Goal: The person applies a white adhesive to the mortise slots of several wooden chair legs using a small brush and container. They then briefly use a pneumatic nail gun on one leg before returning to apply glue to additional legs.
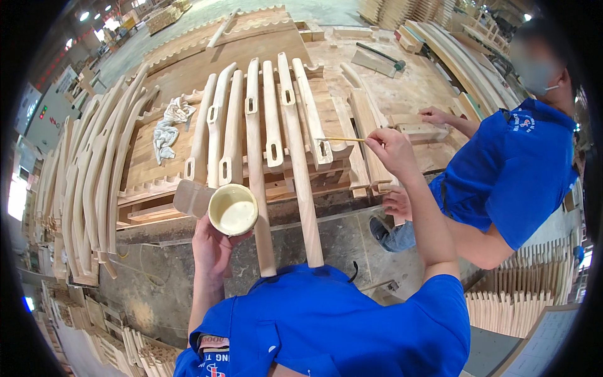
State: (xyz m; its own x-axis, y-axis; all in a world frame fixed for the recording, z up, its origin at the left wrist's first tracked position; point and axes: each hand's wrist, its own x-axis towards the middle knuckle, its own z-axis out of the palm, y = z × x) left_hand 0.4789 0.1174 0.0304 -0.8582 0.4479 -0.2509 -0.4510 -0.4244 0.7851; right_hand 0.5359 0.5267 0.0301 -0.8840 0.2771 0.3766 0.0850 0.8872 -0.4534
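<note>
My left hand (212, 250) is closed round a round cup (215, 221) holding a pale cream liquid (235, 208). A brown flat piece (192, 198) shows beside the cup. In the fingers of my right hand (394, 151) is a thin wooden stick (347, 139), pointing left. Its tip reaches the slotted end of the rightmost shaped wooden leg (308, 103), close by the slot. Several similar legs lie side by side, some with oval slots facing up. Two longer legs (304, 207) stick out past the bench edge toward my body.
A crumpled white cloth (171, 129) lies on the bench left of the legs. More curved legs (94, 169) are stacked at far left. On the right, a co-worker in a blue shirt (509, 169) has one hand by wood blocks (422, 129). A hammer (383, 56) rests farther back.
</note>
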